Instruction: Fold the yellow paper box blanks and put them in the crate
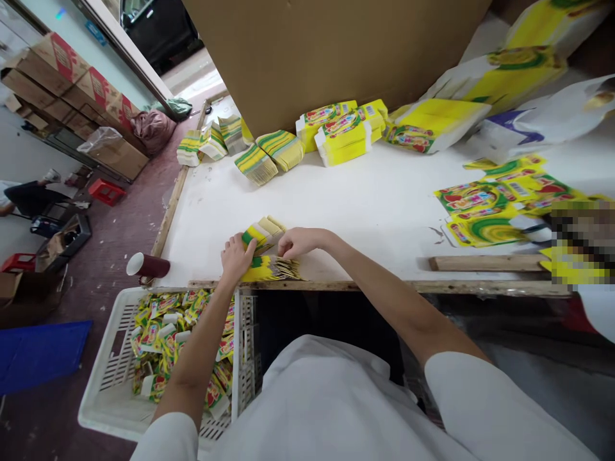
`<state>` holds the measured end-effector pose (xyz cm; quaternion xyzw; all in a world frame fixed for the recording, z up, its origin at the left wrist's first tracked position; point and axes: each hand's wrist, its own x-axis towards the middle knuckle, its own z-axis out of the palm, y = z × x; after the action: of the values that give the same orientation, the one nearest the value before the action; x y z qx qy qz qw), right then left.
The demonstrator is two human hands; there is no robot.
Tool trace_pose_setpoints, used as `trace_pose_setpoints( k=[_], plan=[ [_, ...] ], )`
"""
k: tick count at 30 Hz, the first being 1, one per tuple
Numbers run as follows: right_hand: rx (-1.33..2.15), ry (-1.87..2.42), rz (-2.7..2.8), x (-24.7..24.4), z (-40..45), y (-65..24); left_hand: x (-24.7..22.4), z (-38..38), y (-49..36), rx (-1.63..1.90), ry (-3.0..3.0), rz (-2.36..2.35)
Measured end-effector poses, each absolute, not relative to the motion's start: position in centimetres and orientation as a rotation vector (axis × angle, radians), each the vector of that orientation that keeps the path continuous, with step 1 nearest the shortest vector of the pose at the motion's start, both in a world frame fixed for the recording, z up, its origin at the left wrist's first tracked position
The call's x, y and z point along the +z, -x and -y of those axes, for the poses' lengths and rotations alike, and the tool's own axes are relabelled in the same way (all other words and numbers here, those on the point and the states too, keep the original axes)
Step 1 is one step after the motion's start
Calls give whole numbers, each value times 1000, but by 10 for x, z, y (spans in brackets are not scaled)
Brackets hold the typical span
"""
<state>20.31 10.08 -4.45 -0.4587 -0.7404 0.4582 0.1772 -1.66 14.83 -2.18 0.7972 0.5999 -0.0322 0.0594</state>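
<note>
Two small stacks of flat yellow and green cartons lie near the table's front edge. My left hand [236, 257] is closed around the left end of the rear stack [263, 233], thumb against its near side. The front stack [271, 269] lies just below, its right end fanned out in thin layers. My right hand [298, 243] is closed with its fingertips pressed together at the right end of the stacks; what they pinch is too small to make out.
Bundled cartons [343, 131] line the back of the white table [346, 205] by a cardboard sheet [336, 51]. Flat printed cartons [494, 198] lie right, beside a person's blurred head. A maroon cup [156, 266] stands at the left edge, above a white crate [108, 390] of small boxes.
</note>
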Motion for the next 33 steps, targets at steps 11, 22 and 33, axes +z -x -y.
trace_pose_setpoints(
  k=[11, 22, 33],
  plan=[
    [659, 1727, 1817, -55, -100, -182, -25, -146, 15, -120, -2482, -1841],
    [539, 1691, 2029, -54, -120, -186, -26, -145, 17, -144, -2528, -1804],
    [564, 1882, 1885, -47, -131, -162, -26, -146, 22, -143, -2568, -1703]
  ],
)
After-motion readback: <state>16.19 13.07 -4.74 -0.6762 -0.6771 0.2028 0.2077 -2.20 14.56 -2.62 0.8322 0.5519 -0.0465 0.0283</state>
